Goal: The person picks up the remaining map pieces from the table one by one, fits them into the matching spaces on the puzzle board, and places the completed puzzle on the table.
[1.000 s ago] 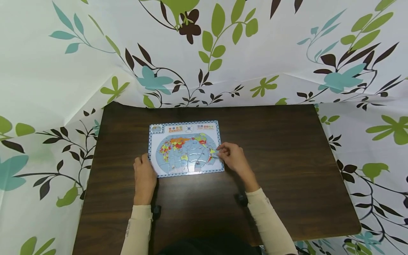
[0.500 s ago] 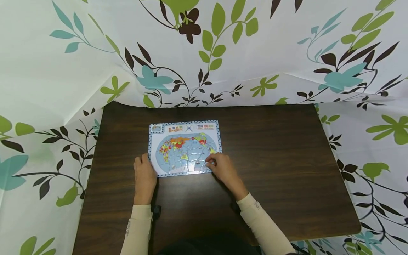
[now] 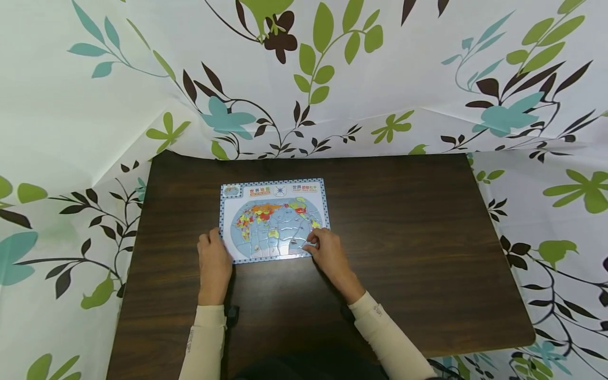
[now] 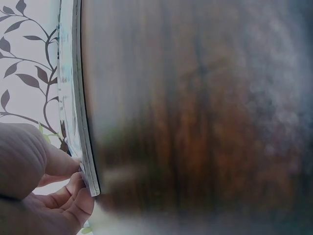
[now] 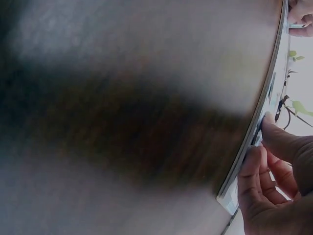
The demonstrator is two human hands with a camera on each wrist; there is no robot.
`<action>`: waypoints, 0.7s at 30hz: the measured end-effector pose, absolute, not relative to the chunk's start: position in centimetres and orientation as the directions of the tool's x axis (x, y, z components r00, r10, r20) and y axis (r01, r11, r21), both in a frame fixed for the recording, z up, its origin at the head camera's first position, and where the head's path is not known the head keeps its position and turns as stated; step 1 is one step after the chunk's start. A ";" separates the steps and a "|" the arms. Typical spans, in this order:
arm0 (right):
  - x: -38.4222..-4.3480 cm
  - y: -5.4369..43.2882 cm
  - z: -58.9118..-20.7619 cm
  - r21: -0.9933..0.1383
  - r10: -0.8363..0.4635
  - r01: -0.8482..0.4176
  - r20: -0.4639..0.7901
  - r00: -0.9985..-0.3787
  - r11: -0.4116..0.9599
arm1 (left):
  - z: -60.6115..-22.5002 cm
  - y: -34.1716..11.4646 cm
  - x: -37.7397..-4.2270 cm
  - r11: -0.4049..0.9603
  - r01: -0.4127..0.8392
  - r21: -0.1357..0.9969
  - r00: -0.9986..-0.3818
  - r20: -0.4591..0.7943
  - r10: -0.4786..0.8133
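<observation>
A world map jigsaw puzzle (image 3: 227,208) in a white board with a blue checked border lies on the table. My left hand (image 3: 215,269) grips the board's lower left edge; in the left wrist view, thumb and fingers close on its corner (image 4: 88,166). My right hand (image 3: 330,258) is over the lower right of the map, with thumb and index finger pinching a puzzle piece (image 5: 257,136) at the board's surface. Most of that piece is hidden by the fingers. Several other pieces fill the oval map.
The dark wood table (image 3: 418,237) extends widely to the right of the board. Behind and at both sides hangs a white cloth (image 3: 356,105) printed with leaves and birds.
My right hand has moved left and down from the board's right edge to the map's lower right, then stayed nearly still. The left hand keeps its hold on the board.
</observation>
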State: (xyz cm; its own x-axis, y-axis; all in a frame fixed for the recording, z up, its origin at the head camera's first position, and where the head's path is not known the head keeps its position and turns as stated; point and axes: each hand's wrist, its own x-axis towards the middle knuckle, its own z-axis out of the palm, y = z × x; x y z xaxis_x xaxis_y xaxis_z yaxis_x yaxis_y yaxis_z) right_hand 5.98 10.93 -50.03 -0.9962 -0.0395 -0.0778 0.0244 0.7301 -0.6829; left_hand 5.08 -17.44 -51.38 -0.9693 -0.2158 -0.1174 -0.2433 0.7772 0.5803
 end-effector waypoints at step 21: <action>5.4 10.8 -50.2 -0.654 -0.070 0.021 -0.114 -0.991 0.756 | -51.5 -17.4 4.8 0.778 -0.256 0.574 -0.966 -0.131 -0.221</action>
State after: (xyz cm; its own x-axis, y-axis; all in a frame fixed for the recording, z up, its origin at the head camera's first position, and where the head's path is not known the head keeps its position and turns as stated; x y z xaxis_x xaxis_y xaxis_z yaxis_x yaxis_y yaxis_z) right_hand 5.42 10.78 -50.23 -0.9910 -0.0702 -0.1137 0.0215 0.7561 -0.6541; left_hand 4.82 -17.36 -51.48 -0.9664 -0.2208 -0.1313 -0.2557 0.7779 0.5740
